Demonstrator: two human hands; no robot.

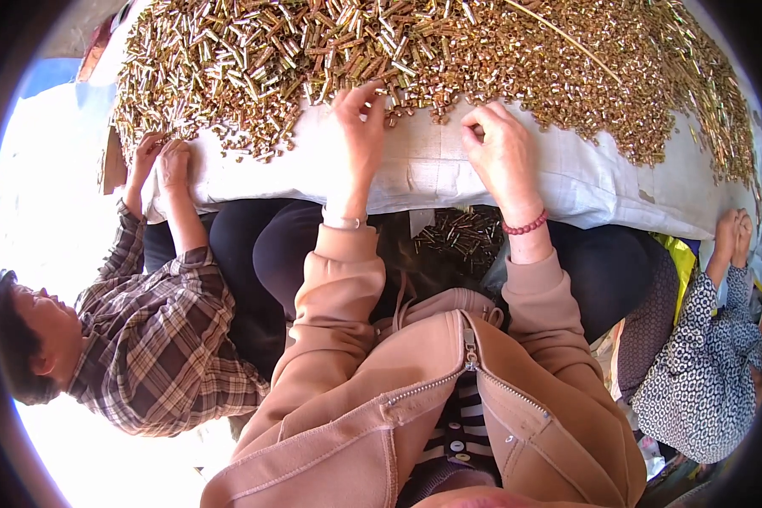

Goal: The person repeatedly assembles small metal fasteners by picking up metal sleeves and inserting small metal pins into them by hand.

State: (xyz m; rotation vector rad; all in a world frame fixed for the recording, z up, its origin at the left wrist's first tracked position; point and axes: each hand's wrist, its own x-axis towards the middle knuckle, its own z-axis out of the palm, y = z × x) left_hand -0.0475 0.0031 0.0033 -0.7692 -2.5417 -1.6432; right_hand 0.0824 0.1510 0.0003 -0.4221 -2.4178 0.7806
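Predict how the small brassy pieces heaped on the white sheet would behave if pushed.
The small brassy pieces may roll, looking short and rounded. Their metallic shine suggests stiffness. Lying loose, they could scatter across the white sheet.

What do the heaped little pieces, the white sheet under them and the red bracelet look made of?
The little pieces: probably metal, shiny gold to brownish, since they throw hard bright glints.
The white sheet: fairly matte, perhaps woven plastic or cloth, judging by its creases and folds.
The red bracelet: rounded beads; wood, plastic or stone, I can't tell which.
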